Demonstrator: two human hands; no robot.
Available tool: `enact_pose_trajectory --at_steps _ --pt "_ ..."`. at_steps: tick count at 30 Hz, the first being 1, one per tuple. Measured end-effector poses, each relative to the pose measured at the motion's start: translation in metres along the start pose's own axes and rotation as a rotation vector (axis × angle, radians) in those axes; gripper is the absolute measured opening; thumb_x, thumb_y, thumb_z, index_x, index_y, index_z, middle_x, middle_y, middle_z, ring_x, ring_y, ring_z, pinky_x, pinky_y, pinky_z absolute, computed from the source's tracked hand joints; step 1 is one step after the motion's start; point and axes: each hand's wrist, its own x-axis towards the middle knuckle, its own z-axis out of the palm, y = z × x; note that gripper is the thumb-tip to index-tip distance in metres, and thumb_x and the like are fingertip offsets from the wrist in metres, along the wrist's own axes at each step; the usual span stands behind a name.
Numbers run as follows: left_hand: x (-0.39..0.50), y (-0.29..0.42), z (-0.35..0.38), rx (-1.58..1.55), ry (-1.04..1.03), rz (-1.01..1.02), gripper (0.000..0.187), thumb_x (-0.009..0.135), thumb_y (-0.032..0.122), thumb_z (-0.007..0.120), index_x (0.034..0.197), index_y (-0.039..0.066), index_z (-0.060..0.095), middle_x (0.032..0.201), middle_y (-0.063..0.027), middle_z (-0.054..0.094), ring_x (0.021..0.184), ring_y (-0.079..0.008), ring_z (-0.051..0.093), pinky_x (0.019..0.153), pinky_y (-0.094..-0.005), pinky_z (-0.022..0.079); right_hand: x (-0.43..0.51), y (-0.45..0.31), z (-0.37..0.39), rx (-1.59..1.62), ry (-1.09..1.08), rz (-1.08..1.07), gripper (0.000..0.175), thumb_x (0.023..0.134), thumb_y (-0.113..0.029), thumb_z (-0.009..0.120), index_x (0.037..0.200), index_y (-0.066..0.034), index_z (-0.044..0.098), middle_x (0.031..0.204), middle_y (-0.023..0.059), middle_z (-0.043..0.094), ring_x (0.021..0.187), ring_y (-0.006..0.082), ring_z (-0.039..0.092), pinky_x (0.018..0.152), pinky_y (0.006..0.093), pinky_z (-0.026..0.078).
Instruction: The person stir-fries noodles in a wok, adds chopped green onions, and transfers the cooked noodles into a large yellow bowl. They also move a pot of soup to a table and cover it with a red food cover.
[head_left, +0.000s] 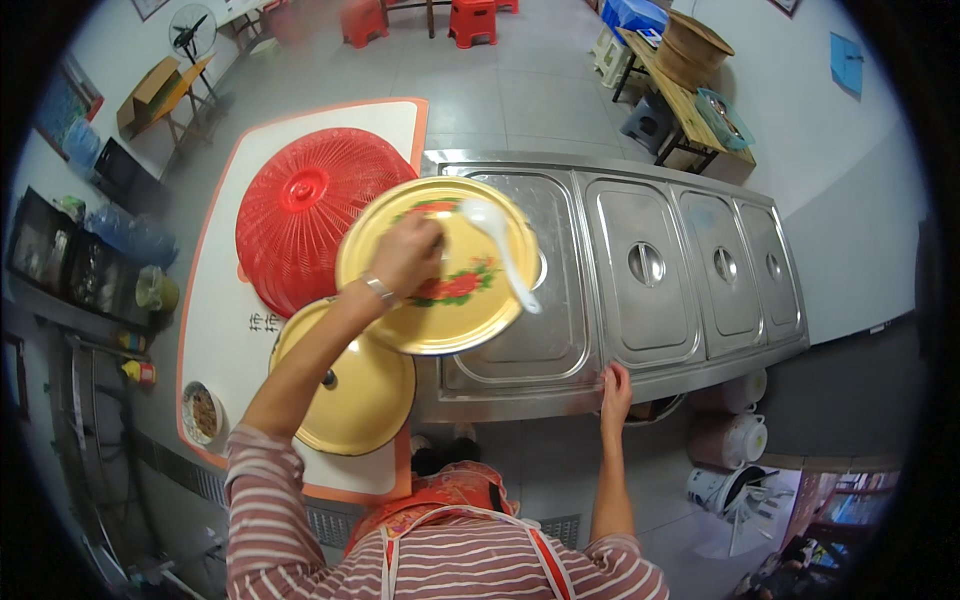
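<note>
My left hand (409, 255) is closed at the middle of a round yellow enamel lid (472, 330) with painted red flowers; the lid's grip is hidden under my fingers. A white spoon (499, 244) lies across the lid's right side. The lid overlaps the red plastic mesh food cover (307, 210) and the stainless-steel counter (540, 360). Nearer my body, a second yellow enamel lid (360, 397) with a dark knob rests over the white table. My right hand (616, 379) is empty at the counter's front edge, fingers slightly apart.
Rectangular steel lids with recessed handles, such as this one (649, 315), line the counter to the right. A bowl of food (202, 412) stands on the orange-edged white table (225, 300). Lidded buckets (739, 439) are on the floor at right; a wooden bench (667, 90) stands behind.
</note>
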Motion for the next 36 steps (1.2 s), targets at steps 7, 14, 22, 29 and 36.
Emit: enact_pose_trajectory --at_steps 7,14,22,29,36 --pt "0.041 0.080 0.199 -0.058 -0.206 0.087 0.010 0.063 0.009 0.064 0.068 0.000 0.062 0.074 -0.0169 0.058 0.077 -0.0304 0.056 0.067 -0.0385 0.048 -0.067 0.038 -0.066 0.003 0.007 0.218 0.020 0.092 -0.014 0.050 0.108 -0.0039 0.056 0.086 0.0025 0.059 0.072 0.0079 0.054 0.058 0.0208 0.044" --pt "0.036 0.149 0.291 -0.302 -0.280 0.019 0.026 0.062 0.005 0.067 0.086 -0.001 0.060 0.095 -0.0199 0.055 0.090 -0.0349 0.057 0.071 -0.0402 0.050 -0.099 0.053 -0.088 -0.120 -0.149 0.261 0.022 0.094 -0.015 0.047 0.110 -0.0021 0.054 0.086 0.0060 0.061 0.070 0.0106 0.056 0.059 0.0230 0.047" --pt "0.031 0.156 0.330 -0.265 -0.229 -0.059 0.022 0.068 0.008 0.063 0.089 -0.001 0.062 0.099 -0.0203 0.055 0.090 -0.0333 0.058 0.072 -0.0389 0.052 -0.101 0.050 -0.061 -0.102 -0.363 0.279 0.023 0.094 -0.014 0.048 0.111 0.0004 0.053 0.085 0.0082 0.061 0.067 0.0126 0.057 0.060 0.0238 0.048" --pt "-0.013 0.152 0.268 -0.220 -0.054 -0.058 0.041 0.064 0.014 0.067 0.102 0.002 0.056 0.105 -0.0157 0.052 0.091 -0.0321 0.057 0.074 -0.0398 0.051 -0.109 0.068 -0.025 -0.011 -0.728 0.317 0.023 0.093 -0.013 0.049 0.111 0.0007 0.052 0.085 0.0109 0.061 0.070 0.0160 0.059 0.065 0.0274 0.052" --pt "-0.148 0.167 0.115 -0.638 0.220 0.010 0.025 0.075 0.014 0.059 0.095 0.003 0.050 0.095 -0.0148 0.048 0.085 -0.0345 0.055 0.071 -0.0428 0.047 -0.155 0.100 0.045 -0.547 -1.529 0.205 0.021 0.090 -0.017 0.053 0.100 -0.0001 0.060 0.081 0.0118 0.065 0.071 0.0198 0.062 0.065 0.0325 0.051"
